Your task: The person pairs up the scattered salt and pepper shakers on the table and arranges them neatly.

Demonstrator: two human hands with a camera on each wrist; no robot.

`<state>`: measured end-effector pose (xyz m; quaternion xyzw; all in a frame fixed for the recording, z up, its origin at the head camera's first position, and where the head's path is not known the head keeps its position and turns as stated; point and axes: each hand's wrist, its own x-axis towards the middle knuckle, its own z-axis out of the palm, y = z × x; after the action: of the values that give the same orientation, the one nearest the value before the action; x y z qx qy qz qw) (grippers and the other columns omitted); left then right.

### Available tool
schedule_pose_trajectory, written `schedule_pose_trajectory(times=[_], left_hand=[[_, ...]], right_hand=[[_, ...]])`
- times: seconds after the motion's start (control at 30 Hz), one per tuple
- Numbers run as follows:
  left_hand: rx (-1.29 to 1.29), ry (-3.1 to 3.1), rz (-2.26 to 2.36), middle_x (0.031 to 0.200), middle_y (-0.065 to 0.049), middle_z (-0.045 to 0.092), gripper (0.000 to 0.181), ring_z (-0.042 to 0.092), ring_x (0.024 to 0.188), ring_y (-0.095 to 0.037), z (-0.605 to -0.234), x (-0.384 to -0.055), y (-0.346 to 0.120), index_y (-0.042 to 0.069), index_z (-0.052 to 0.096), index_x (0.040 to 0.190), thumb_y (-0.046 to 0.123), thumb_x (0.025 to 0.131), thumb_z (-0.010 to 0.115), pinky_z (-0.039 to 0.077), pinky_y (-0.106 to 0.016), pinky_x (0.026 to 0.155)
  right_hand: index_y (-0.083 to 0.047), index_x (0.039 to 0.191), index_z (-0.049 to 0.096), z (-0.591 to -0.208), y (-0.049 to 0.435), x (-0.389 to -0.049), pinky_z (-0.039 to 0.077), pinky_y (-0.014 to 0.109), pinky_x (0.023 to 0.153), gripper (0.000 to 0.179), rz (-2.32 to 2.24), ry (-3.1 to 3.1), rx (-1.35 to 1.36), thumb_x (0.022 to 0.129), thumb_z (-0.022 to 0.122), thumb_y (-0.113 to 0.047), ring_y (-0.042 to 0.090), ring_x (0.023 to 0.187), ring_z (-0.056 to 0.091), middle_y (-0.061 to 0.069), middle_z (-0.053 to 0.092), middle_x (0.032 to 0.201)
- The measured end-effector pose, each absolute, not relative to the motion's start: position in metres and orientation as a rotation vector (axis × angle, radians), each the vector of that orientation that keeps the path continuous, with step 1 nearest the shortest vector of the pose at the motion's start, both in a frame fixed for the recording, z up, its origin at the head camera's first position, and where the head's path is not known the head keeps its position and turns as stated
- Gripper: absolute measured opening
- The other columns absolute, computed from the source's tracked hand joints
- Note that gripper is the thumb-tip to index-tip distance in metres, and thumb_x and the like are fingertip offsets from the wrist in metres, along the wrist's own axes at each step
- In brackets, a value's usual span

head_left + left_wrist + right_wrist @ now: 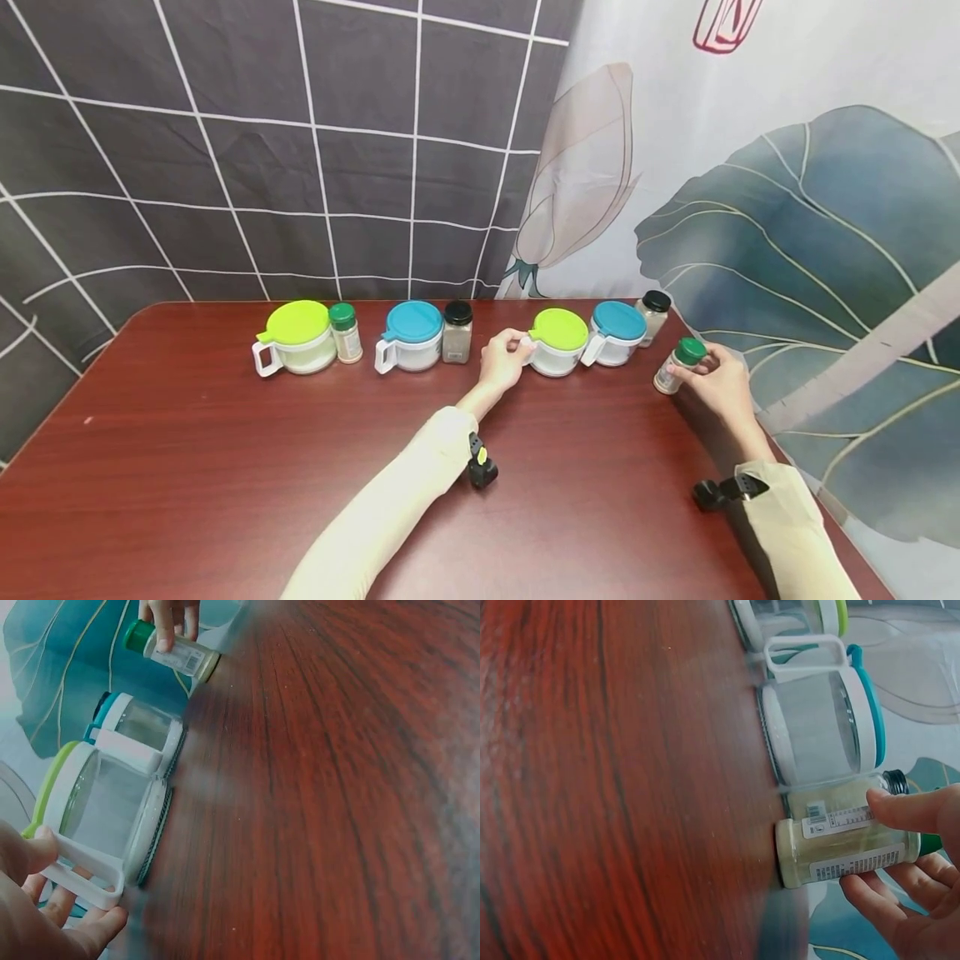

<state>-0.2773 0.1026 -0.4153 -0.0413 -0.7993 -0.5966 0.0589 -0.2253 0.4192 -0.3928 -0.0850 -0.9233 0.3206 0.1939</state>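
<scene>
My left hand (pixel 501 364) grips the white handle (pixel 90 866) of a seasoning jar with a lime-green lid (pixel 559 330), thumb on top and fingers around behind. That jar's clear body (pixel 105 799) stands on the table. Over at the right, my right hand (pixel 726 385) holds a spice bottle (pixel 847 859) with a green cap (pixel 690 351) between thumb and fingers, its base close over the tabletop. Between the hands are a blue-lidded seasoning jar (pixel 618 323) with a white handle and a black-capped spice bottle (pixel 654 317), partly hidden in the right wrist view.
Farther left along the table's back edge stand another lime-lidded jar (pixel 297 325), a green-capped bottle (pixel 347 335), a blue-lidded jar (pixel 415 325) and a black-capped bottle (pixel 457 333). Behind the reddish-brown table (pixel 225 467) hang a dark grid curtain (pixel 247 158) and a leaf-patterned curtain (pixel 810 217).
</scene>
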Motion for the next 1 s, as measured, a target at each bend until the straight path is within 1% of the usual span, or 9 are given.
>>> schedule_pose_trajectory(times=[0.13, 0.2, 0.27, 0.4, 0.5, 0.6, 0.77, 0.9, 1.0], left_hand=[[-0.099, -2.421, -1.808, 0.098, -0.012, 0.074, 0.021, 0.066, 0.101, -0.029, -0.415, -0.276, 0.102, 0.006, 0.071, 0.106, 0.017, 0.087, 0.068, 0.048, -0.039, 0.089], [-0.082, -2.415, -1.819, 0.098, -0.012, 0.074, 0.021, 0.066, 0.101, -0.029, -0.415, -0.275, 0.102, 0.006, 0.071, 0.105, 0.016, 0.087, 0.068, 0.049, -0.038, 0.089], [-0.071, -2.405, -1.827, 0.097, -0.012, 0.074, 0.021, 0.066, 0.100, -0.028, -0.414, -0.274, 0.103, 0.006, 0.071, 0.105, 0.016, 0.087, 0.068, 0.049, -0.037, 0.089], [-0.059, -2.396, -1.826, 0.096, -0.012, 0.074, 0.019, 0.067, 0.098, -0.027, -0.412, -0.271, 0.103, 0.006, 0.071, 0.103, 0.015, 0.087, 0.068, 0.049, -0.036, 0.088], [-0.047, -2.407, -1.800, 0.095, -0.011, 0.074, 0.018, 0.067, 0.097, -0.026, -0.410, -0.270, 0.104, 0.006, 0.071, 0.102, 0.016, 0.087, 0.067, 0.050, -0.035, 0.087], [-0.022, -2.410, -1.790, 0.094, -0.010, 0.074, 0.017, 0.067, 0.096, -0.025, -0.409, -0.268, 0.105, 0.007, 0.071, 0.101, 0.018, 0.087, 0.067, 0.049, -0.034, 0.086], [0.026, -2.391, -1.825, 0.092, -0.009, 0.074, 0.017, 0.067, 0.095, -0.025, -0.409, -0.263, 0.107, 0.008, 0.071, 0.099, 0.021, 0.087, 0.068, 0.049, -0.035, 0.086], [0.027, -2.376, -1.808, 0.093, -0.009, 0.073, 0.018, 0.067, 0.095, -0.025, -0.411, -0.260, 0.108, 0.008, 0.071, 0.099, 0.021, 0.088, 0.067, 0.049, -0.037, 0.087], [0.022, -2.376, -1.788, 0.093, -0.010, 0.073, 0.018, 0.067, 0.095, -0.026, -0.413, -0.258, 0.107, 0.007, 0.071, 0.099, 0.021, 0.088, 0.067, 0.049, -0.038, 0.087]], right_hand=[[0.007, 0.121, 0.054, -0.393, 0.417, -0.226, 0.036, 0.001, 0.059, 0.054, 0.872, -2.597, -0.256, 0.082, 0.076, -0.023, 0.018, 0.081, 0.069, 0.033, 0.063, 0.112], [0.007, 0.122, 0.054, -0.393, 0.415, -0.225, 0.035, 0.001, 0.059, 0.054, 0.861, -2.597, -0.264, 0.082, 0.076, -0.023, 0.039, 0.093, 0.067, 0.033, 0.063, 0.113], [0.007, 0.123, 0.053, -0.393, 0.415, -0.225, 0.034, 0.001, 0.059, 0.054, 0.859, -2.593, -0.267, 0.083, 0.075, -0.023, 0.045, 0.099, 0.064, 0.034, 0.063, 0.113], [0.006, 0.122, 0.054, -0.394, 0.414, -0.226, 0.035, 0.001, 0.059, 0.054, 0.862, -2.576, -0.272, 0.082, 0.075, -0.022, 0.040, 0.093, 0.066, 0.033, 0.063, 0.112], [0.005, 0.121, 0.055, -0.394, 0.414, -0.227, 0.036, 0.001, 0.059, 0.053, 0.845, -2.567, -0.276, 0.081, 0.076, -0.023, 0.019, 0.081, 0.066, 0.031, 0.065, 0.110], [0.004, 0.120, 0.056, -0.395, 0.414, -0.227, 0.036, 0.001, 0.059, 0.053, 0.817, -2.555, -0.276, 0.080, 0.077, -0.024, 0.000, 0.073, 0.054, 0.030, 0.066, 0.108], [0.006, 0.117, 0.058, -0.396, 0.411, -0.226, 0.036, 0.000, 0.058, 0.051, 0.833, -2.509, -0.248, 0.079, 0.079, -0.020, -0.017, 0.067, 0.042, 0.030, 0.067, 0.105], [0.007, 0.116, 0.059, -0.398, 0.407, -0.227, 0.036, -0.001, 0.058, 0.051, 0.855, -2.483, -0.226, 0.077, 0.080, -0.018, -0.022, 0.065, 0.043, 0.030, 0.068, 0.103], [0.006, 0.116, 0.059, -0.400, 0.405, -0.226, 0.036, -0.001, 0.059, 0.051, 0.840, -2.491, -0.235, 0.077, 0.080, -0.021, -0.007, 0.068, 0.058, 0.030, 0.068, 0.103]])
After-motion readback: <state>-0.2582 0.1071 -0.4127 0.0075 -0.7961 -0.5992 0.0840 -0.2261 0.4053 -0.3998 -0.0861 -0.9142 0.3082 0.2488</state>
